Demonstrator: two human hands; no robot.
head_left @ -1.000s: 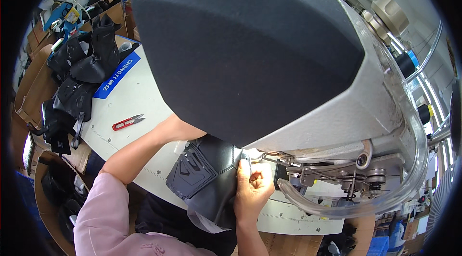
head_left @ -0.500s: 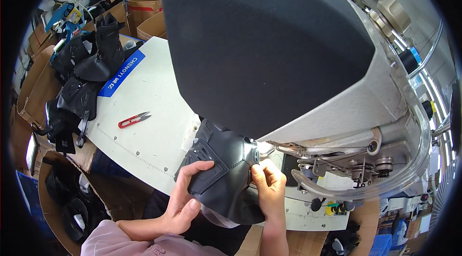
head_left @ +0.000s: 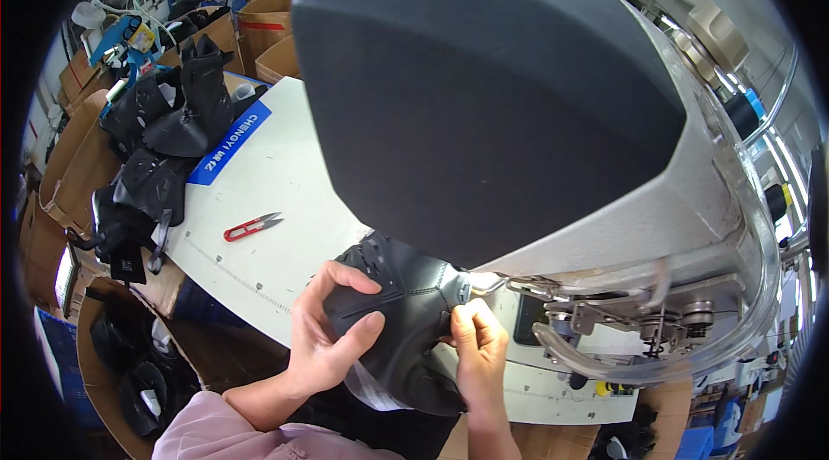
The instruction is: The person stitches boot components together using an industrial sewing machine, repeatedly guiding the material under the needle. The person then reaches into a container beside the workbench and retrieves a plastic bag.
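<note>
A black leather boot upper (head_left: 404, 346), with a ribbed panel and a stitched seam, lies at the front edge of the white table beneath the sewing machine (head_left: 492, 132). My left hand (head_left: 315, 335) holds it from the left, index finger and thumb pressed on the panel and the other fingers hidden. On the other side my right hand (head_left: 482, 348) pinches its edge between thumb and fingers, just below a shiny grey fitting at the rim. The upper sags in a fold between both hands, its lower end hanging towards my lap.
Red-handled thread snips (head_left: 253, 227) lie on the white table (head_left: 285, 175). More black boot uppers (head_left: 186, 114) are heaped at the far left. A cardboard box (head_left: 99, 356) with black pieces stands below. At right are the machine's metal parts (head_left: 661, 326) and a clear guard (head_left: 604, 365).
My left thumb has come up onto the panel, closer to the index finger. The boot upper has turned and shifted slightly; my right hand keeps its pinch. The whole view has shifted a little.
</note>
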